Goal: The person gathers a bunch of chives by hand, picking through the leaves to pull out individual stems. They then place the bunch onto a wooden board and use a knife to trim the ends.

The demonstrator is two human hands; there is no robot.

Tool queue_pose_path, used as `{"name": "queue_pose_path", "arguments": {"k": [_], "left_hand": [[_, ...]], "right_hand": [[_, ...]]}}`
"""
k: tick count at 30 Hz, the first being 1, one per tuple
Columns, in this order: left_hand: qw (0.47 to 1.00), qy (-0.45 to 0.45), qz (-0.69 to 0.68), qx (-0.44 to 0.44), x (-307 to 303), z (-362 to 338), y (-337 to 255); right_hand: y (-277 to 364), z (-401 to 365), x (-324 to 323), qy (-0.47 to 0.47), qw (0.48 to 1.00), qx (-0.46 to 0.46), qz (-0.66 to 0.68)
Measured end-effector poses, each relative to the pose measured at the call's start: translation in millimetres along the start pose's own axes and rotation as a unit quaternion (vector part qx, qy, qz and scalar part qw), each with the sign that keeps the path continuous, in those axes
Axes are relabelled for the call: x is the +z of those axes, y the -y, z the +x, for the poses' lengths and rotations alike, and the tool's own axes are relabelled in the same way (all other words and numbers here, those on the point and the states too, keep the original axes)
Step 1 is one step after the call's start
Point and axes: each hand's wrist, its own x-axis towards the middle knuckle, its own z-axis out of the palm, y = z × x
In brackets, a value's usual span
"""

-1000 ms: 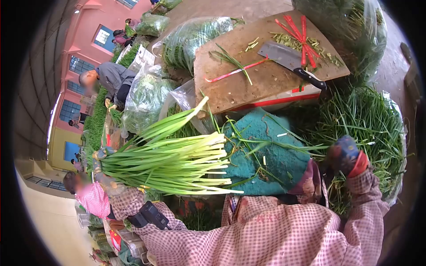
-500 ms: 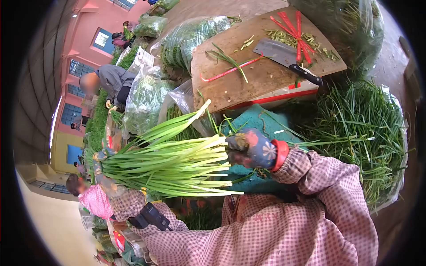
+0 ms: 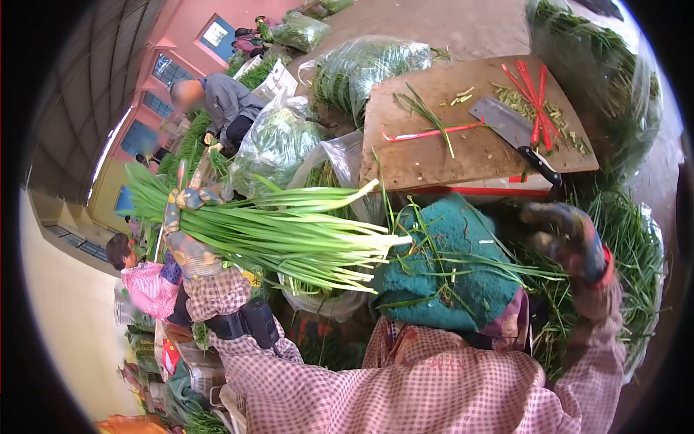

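Nearest the camera, the person's pink checked sleeves reach outward to either side, a black device (image 3: 260, 325) strapped on the left forearm. The left hand (image 3: 189, 202), in a patterned glove, is stretched well out from the body and clenched around a bunch of green stalks (image 3: 303, 235). The stalks lie roughly level, leafy tips beyond the fist, pale ends pointing toward the right hand (image 3: 567, 235). That hand, gloved too, with a red band (image 3: 606, 267) at its wrist, is released: forearm raised, elbow bent, fingers loosely curled and parted from the thumb. It hovers over a heap of loose greens (image 3: 622, 217).

Between the hands, a teal cloth (image 3: 441, 282) dotted with soil and stray leaves covers the lap. Ahead of the cloth and to the right hand's left is a wooden board (image 3: 434, 163), bearing a cleaver (image 3: 506, 123) whose black handle points toward that hand, red ties (image 3: 538, 108) and chopped bits. Farther ahead of the left hand, beyond a plastic bag of greens (image 3: 278, 141), a person in grey (image 3: 231, 105) bends over more greens.
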Motion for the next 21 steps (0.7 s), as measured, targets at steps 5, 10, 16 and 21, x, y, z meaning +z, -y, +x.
{"name": "queue_pose_path", "arguments": {"k": [5, 10, 16, 21], "left_hand": [[0.976, 0.176, -0.124, -0.042, 48, -8, -13], [0.862, 0.467, -0.199, -0.016, 41, -3, -28], [0.822, 0.503, -0.268, 0.010, 41, -10, -30], [0.804, 0.508, -0.307, 0.025, 27, -7, -22]], "right_hand": [[9, 85, 28, 0.088, 0.896, 0.110, 0.422], [-22, 150, 98, 0.300, 0.541, 0.161, 0.769], [-17, 158, 178, 0.382, 0.217, 0.260, 0.860], [13, 147, 248, 0.386, 0.327, 0.252, 0.825]]}}
